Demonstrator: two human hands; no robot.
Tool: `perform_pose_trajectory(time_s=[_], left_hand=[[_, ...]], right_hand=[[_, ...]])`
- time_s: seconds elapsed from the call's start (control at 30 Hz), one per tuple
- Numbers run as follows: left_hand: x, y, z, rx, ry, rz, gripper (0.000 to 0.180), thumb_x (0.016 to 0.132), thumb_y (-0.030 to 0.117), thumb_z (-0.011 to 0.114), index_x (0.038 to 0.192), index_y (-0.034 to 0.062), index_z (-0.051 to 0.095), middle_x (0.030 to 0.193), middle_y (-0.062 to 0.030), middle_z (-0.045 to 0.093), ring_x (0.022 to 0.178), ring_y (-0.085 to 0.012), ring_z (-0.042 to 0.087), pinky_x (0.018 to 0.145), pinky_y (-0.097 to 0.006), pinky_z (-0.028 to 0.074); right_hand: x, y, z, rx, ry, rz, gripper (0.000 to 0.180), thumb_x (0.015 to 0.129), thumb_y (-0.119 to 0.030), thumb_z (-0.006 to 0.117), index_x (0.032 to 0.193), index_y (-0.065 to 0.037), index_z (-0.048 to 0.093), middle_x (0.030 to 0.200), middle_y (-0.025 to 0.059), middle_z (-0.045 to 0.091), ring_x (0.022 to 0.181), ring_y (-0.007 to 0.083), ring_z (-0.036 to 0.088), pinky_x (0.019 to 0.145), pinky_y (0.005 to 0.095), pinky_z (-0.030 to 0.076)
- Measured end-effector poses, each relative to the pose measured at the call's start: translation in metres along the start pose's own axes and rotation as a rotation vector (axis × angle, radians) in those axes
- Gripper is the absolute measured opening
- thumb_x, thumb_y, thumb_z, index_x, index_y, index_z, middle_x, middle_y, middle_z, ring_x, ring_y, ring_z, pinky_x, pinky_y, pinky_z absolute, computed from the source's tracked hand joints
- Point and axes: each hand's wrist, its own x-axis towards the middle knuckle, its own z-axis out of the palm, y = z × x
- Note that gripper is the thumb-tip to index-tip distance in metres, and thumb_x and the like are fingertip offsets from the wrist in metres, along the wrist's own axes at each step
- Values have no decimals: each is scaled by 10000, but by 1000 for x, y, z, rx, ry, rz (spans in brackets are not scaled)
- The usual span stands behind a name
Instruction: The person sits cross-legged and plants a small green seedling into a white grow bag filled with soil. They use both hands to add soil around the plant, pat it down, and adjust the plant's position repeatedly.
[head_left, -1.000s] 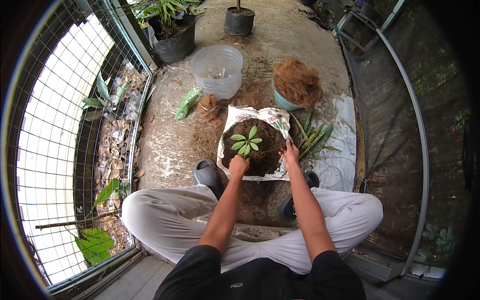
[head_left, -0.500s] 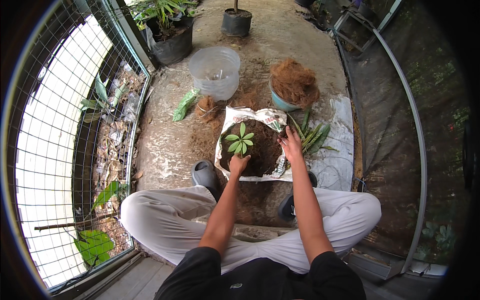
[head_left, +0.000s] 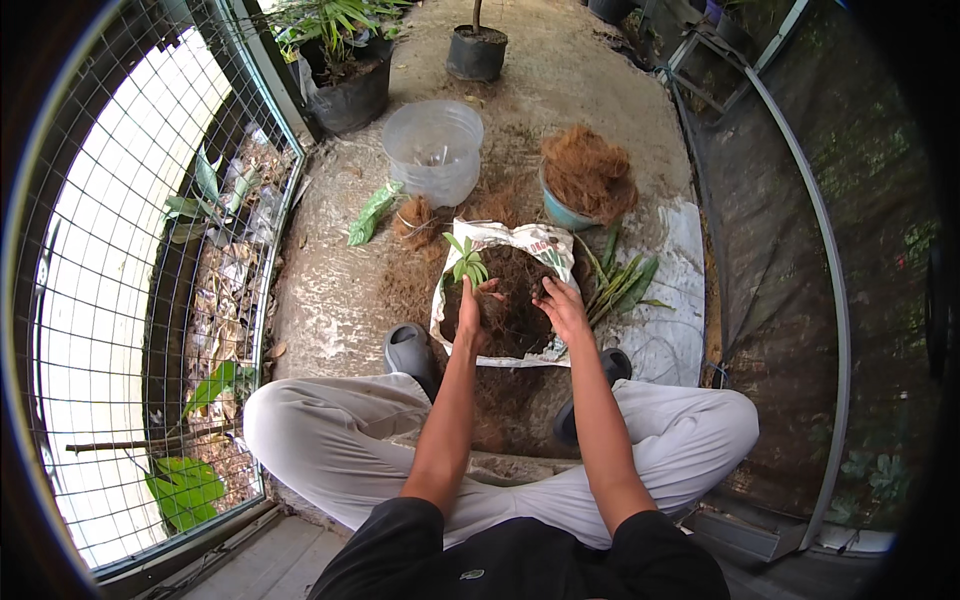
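A white bag [head_left: 520, 238] full of dark soil [head_left: 515, 300] lies open on the ground between my feet. My left hand [head_left: 472, 310] grips the stem of a small green seedling [head_left: 465, 262] at the bag's left side, holding it upright over the soil. Opposite it, my right hand [head_left: 560, 305] rests flat on the soil at the right side, fingers spread, nothing in it.
A clear plastic tub [head_left: 434, 150] stands beyond the bag, beside a teal bowl heaped with brown coconut fibre [head_left: 587, 180]. Loose green leaves [head_left: 620, 285] lie right of the bag on a white sheet. Black potted plants [head_left: 476, 50] stand further off. A wire fence [head_left: 130, 280] runs along the left.
The seedling has shifted from the middle of the soil to the bag's left side, with my left hand on its stem. My right hand has moved inward onto the soil.
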Motion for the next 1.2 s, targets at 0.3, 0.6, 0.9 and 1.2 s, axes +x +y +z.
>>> perform_pose_trajectory(time_s=[0.3,0.6,0.9,1.2], left_hand=[[1,-3,6,218,52,-7,785,913,662,137,1170,64,576,797,-71,600,848,-202,535,836,-360,399],[8,-9,2,371,104,74,834,917,650,95,1162,18,583,1117,-152,594,1067,-240,512,990,-375,323],[15,-17,1,513,87,209,701,946,577,264,1188,-14,554,1116,-114,596,1060,-203,528,949,-314,368],[7,-10,15,503,73,402,315,951,237,456,1135,7,568,1003,-72,597,938,-130,520,843,-264,398]], right_hand=[[-6,4,11,-479,176,24,350,887,-204,635,1119,54,590,877,56,617,769,132,592,650,284,530],[-21,-7,55,-643,-60,-53,354,816,-187,706,1081,26,603,929,85,638,766,125,607,651,270,517],[-27,18,69,-1044,139,-453,218,761,-211,728,898,-45,699,874,112,640,795,252,619,716,356,479],[-16,29,72,-458,212,-198,417,931,-341,537,1251,-74,528,1192,107,564,1117,221,527,933,319,402]])
